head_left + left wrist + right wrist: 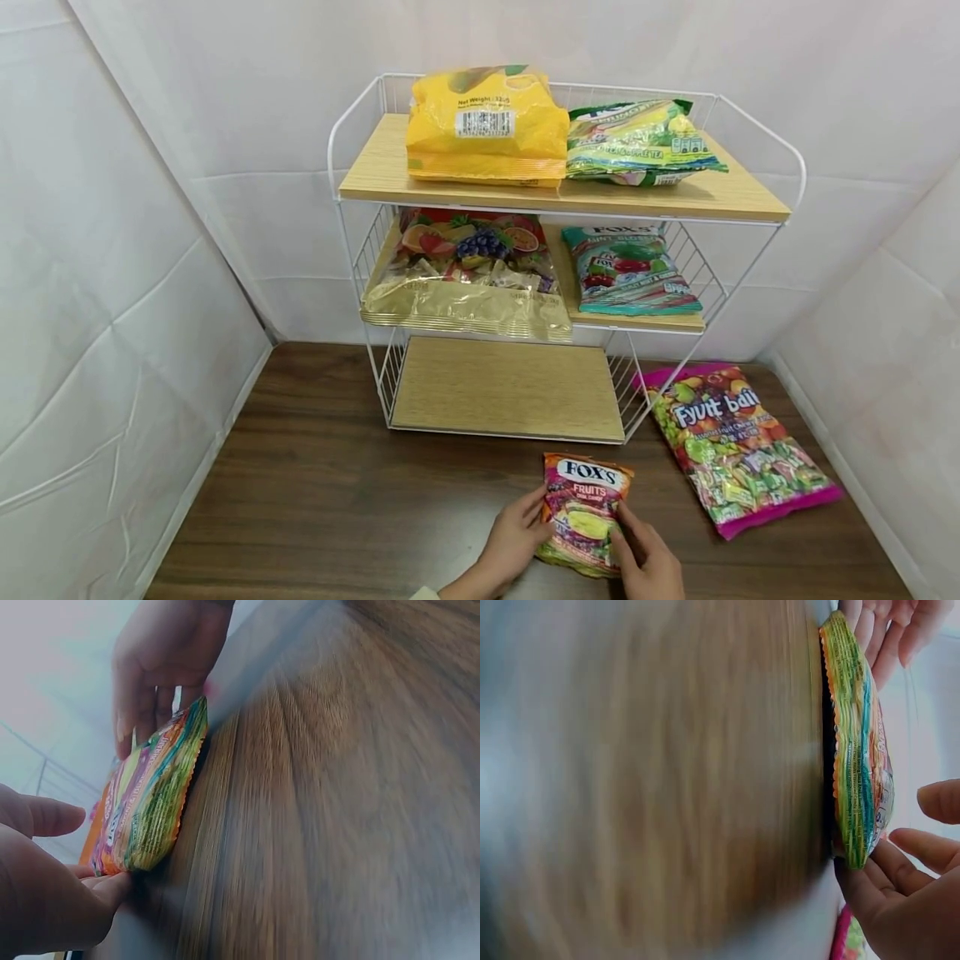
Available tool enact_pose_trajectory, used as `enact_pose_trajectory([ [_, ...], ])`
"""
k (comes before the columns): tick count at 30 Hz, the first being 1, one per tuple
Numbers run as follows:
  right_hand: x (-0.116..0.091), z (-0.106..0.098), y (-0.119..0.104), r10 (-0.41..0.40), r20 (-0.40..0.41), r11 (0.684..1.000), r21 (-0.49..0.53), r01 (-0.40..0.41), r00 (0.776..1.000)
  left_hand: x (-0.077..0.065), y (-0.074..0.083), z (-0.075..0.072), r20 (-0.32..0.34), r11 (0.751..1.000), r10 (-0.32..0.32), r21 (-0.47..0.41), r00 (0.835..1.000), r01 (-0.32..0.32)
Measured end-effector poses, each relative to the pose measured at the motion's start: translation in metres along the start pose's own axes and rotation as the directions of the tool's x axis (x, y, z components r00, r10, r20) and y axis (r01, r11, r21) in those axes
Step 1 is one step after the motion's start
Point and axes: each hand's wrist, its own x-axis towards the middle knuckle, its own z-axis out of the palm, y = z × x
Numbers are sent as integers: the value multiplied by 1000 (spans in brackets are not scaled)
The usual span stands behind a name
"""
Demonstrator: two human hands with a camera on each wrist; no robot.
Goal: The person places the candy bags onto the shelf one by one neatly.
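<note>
A small Fox's fruits candy bag, orange and purple with a yellow-green lower end, lies face up on the dark wood table in front of the rack. My left hand is at its left edge and my right hand at its right edge. In the left wrist view, the left fingers reach the bag's edge while the thumb stands off its face. The right wrist view shows the right fingers at the underside of the other edge, with that thumb also apart from the bag.
A white wire rack with wooden shelves stands behind. Its top holds a yellow bag and a green bag; the middle holds a fruit-print bag and a teal Fox's bag. A pink-edged fruit candy bag lies right.
</note>
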Motion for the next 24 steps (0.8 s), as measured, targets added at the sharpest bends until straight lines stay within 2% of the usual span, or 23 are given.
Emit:
enact_pose_trajectory([
  [9,-4,15,-10,-27,83,990,141,15,996,-8,2,-21,-101,999,16,31,995,-13],
  [15,-5,23,-16,-45,126,967,256,12,991,-15,4,-35,-123,998,35,61,992,-27],
  [19,-5,24,-17,-26,162,951,307,-26,986,-16,3,-41,-144,997,26,71,989,-16],
  [24,-5,26,-19,2,183,933,352,-68,983,-20,-1,-53,-178,994,53,102,983,-35],
])
